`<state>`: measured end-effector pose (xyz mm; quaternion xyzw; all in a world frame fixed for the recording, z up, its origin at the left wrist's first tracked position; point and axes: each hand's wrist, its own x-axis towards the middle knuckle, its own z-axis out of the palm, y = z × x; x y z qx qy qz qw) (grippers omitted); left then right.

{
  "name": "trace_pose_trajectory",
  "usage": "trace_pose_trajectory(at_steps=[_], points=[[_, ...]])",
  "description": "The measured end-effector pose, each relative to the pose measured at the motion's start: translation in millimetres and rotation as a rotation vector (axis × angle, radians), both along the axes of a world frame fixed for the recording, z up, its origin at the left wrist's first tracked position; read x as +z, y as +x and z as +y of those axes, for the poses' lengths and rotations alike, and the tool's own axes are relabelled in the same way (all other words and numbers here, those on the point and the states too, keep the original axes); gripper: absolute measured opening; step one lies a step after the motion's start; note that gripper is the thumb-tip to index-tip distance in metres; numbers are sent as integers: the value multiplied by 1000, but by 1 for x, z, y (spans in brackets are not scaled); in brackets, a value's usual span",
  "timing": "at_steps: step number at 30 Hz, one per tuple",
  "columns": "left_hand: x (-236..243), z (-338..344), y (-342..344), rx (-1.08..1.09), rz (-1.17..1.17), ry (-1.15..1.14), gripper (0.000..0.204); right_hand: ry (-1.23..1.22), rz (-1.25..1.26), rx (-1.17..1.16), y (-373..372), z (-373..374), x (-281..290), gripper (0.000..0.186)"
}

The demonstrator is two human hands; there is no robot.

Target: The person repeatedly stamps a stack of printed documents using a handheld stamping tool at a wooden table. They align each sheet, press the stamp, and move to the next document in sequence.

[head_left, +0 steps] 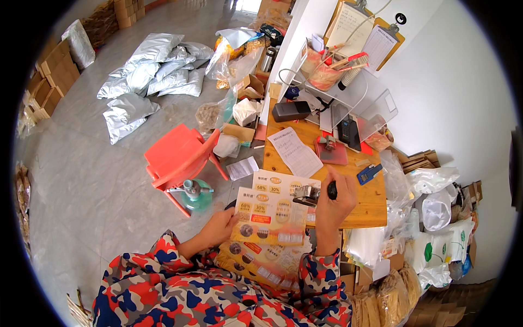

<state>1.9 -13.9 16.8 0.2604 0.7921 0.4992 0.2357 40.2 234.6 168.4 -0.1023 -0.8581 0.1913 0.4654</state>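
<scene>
My left hand (219, 226) pinches the left edge of a yellow-and-white printed sheet (271, 217), its fingers partly hidden. A metal hand stamp (306, 195) with a black knob is gripped in my right hand (336, 203), over the upper right part of the sheets. Another like sheet (271, 177) shows behind the held one and reaches the desk edge. More printed sheets (256, 261) lie in a stack over my lap. Whether the stamp touches paper, I cannot tell.
The wooden desk (354, 210) carries a paper form (294, 151), a red ink pad (333, 154), a blue cutter (369, 174) and a dark box (291, 111). A red plastic stool (180, 152) stands left, near a green bottle (197, 197). Silver bags (158, 65) lie on the floor beyond.
</scene>
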Motion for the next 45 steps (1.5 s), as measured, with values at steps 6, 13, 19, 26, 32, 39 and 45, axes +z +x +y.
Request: trace_pose_trajectory(at_steps=[6,13,19,26,32,39,45], points=[[-3,-25,39,-275,-17,-363,36,33,-53,101,-33,-2,-38,26],[33,-19,-12,-285,163,-515,52,54,-87,146,-63,-5,-82,28],[20,33,-45,129,-183,-16,29,26,-48,153,-63,-9,-105,28],[-19,63,-50,202,-308,95,24,-14,44,94,-45,-4,-36,26],[-12,57,-46,217,-212,42,20,-7,48,-2,-8,-8,-6,25],[10,42,-35,174,221,-127,19,-48,77,-51,14,-3,1,20],[19,12,-22,114,192,-43,18,-38,64,-45,13,-3,11,24]])
